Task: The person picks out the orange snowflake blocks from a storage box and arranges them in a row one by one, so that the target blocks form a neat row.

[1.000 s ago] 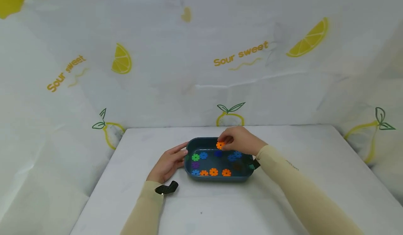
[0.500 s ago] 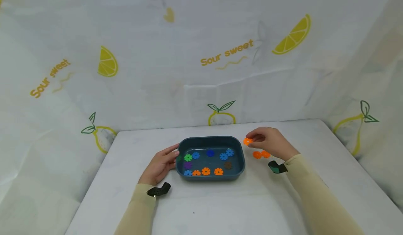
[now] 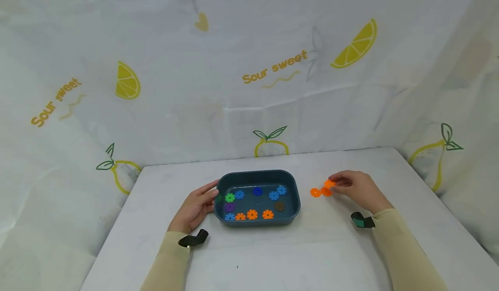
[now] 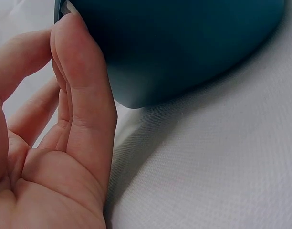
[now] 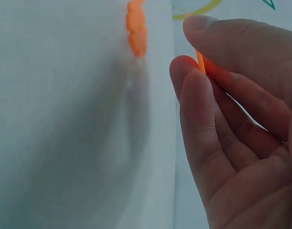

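Note:
In the head view my right hand [image 3: 360, 190] pinches an orange snowflake-shaped plastic disc [image 3: 329, 184] between thumb and fingers. The right wrist view shows that disc [image 5: 200, 62] edge-on at the fingertips, above the table. Two more orange discs [image 3: 315, 192] lie on the white table just below and left of it. My left hand [image 3: 195, 207] holds the left end of a dark teal tray [image 3: 257, 222], its fingers against the end wall [image 4: 184, 47] in the left wrist view. Inside the tray lie a green disc [image 3: 230, 198], a purple disc [image 3: 229, 207], a brown disc [image 3: 279, 206], and several blue and orange ones.
The white table [image 3: 273, 260] carries the tray near its middle. A white cloth backdrop [image 3: 187, 126] with lemon prints rises behind the table's far edge. Black straps with small devices sit on both wrists.
My right hand has moved from above the tray out to its right, carrying the orange disc down near the two on the table. The left hand stays at the tray; the head view has shifted.

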The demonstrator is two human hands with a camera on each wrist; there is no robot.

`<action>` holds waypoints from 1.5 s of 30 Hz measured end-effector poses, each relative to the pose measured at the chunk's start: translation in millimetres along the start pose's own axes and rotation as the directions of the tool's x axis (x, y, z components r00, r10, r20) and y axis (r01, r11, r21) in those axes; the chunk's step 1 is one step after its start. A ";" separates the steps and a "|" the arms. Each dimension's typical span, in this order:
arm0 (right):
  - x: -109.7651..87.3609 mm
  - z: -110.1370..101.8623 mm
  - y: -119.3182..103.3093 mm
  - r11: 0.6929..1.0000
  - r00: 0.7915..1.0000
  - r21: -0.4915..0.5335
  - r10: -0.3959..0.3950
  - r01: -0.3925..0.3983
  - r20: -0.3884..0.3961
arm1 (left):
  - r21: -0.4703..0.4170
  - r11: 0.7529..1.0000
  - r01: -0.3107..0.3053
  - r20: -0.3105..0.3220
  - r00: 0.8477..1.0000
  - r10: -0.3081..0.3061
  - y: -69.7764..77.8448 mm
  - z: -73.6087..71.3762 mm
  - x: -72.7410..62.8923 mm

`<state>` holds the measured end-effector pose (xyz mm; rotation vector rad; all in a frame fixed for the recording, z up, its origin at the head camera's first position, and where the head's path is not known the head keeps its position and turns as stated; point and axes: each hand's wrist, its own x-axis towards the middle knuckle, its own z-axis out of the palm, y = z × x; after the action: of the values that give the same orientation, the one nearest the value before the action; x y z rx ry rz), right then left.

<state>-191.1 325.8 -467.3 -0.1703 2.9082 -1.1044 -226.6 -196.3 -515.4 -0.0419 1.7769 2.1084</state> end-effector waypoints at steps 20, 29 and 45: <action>-2.3 2.1 17.1 0.998 0.998 -0.026 0.057 -0.057 -0.007 | -0.006 1.000 0.003 0.000 1.000 -0.003 0.4 -4.0 -1.3; -4.4 3.2 17.3 0.997 0.997 -0.021 0.078 -0.078 -0.012 | -0.005 1.000 0.006 0.000 1.000 -0.006 3.2 -1.8 1.6; -5.5 5.6 18.5 0.997 0.997 -0.024 0.079 -0.079 -0.011 | -0.016 1.000 0.009 0.000 1.000 -0.009 1.0 1.3 -0.5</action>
<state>-187.0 336.5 -483.9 -0.0502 2.9110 -1.0610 -226.2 -195.2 -514.1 -0.0540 1.7565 2.1169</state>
